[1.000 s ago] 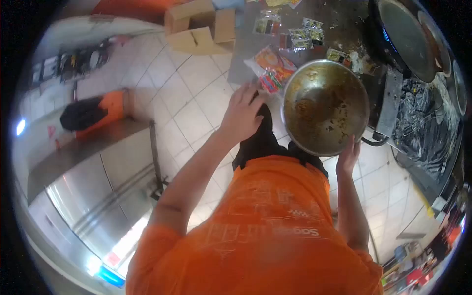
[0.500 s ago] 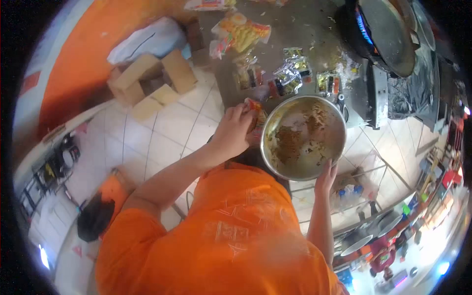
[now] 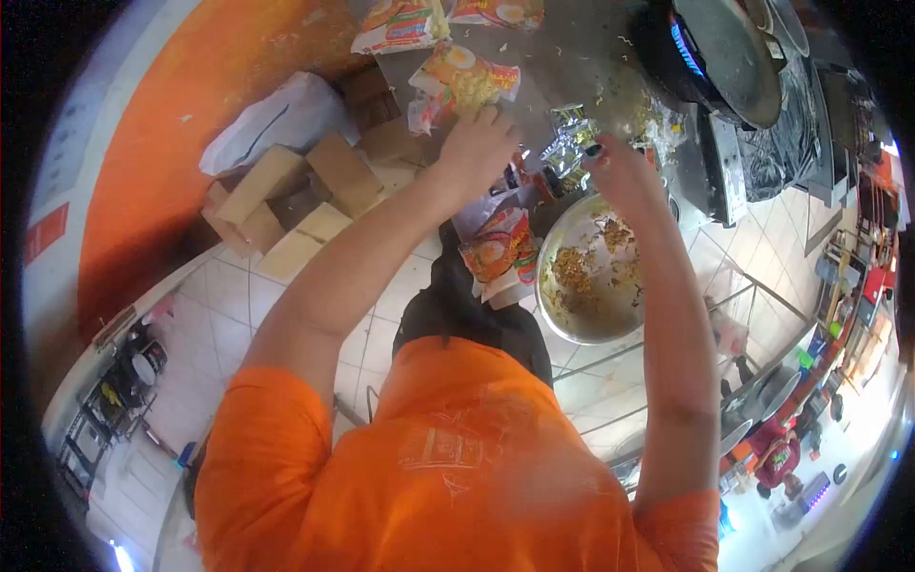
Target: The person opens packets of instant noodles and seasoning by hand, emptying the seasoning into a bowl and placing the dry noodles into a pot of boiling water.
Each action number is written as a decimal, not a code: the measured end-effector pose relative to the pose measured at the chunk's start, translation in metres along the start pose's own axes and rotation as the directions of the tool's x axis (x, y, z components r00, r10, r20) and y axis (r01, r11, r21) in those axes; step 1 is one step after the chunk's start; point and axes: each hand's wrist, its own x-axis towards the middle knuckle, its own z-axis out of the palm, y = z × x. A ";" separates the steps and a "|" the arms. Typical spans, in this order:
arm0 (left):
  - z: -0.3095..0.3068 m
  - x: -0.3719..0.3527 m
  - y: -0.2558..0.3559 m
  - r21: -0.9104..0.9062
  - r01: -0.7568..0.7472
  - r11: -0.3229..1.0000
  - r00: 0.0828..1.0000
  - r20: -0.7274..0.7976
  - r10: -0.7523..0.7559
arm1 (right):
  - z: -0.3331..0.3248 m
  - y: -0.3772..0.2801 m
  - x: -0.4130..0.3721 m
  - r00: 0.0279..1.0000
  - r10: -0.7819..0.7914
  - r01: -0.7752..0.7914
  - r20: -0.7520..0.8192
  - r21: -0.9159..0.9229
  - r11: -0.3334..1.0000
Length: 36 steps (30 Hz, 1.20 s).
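Note:
My left hand (image 3: 479, 148) is over the counter, fingers bent and a little apart, just below an opened noodle packet (image 3: 467, 74). Whatever lies under its palm is hidden. My right hand (image 3: 620, 173) has its fingers drawn together beside shiny silver seasoning sachets (image 3: 570, 138); a small dark spot shows at the fingertips, too small to name. Below my right wrist, the steel bowl (image 3: 562, 319) holds brown bits of food (image 3: 575, 272), its right side partly covered by my forearm. Red-and-yellow noodle packets (image 3: 498, 246) lie at the counter's near edge, left of the bowl.
Two more noodle packets (image 3: 400, 24) lie at the far end of the counter (image 3: 534, 71). A wok (image 3: 734, 62) sits over a lit blue flame at upper right. On the floor at left stands an open cardboard box (image 3: 324, 229). Another person (image 3: 777, 458) is far off at lower right.
My left hand has left the noodle packet at the near edge and moved up over the counter. My right hand has let go of the bowl's rim and reached up to the sachets.

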 end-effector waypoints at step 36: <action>-0.125 -0.139 0.272 -0.793 0.526 0.308 0.568 0.057 -0.821 | -0.010 0.049 -0.152 0.702 -0.683 0.238 0.200 0.839 0.490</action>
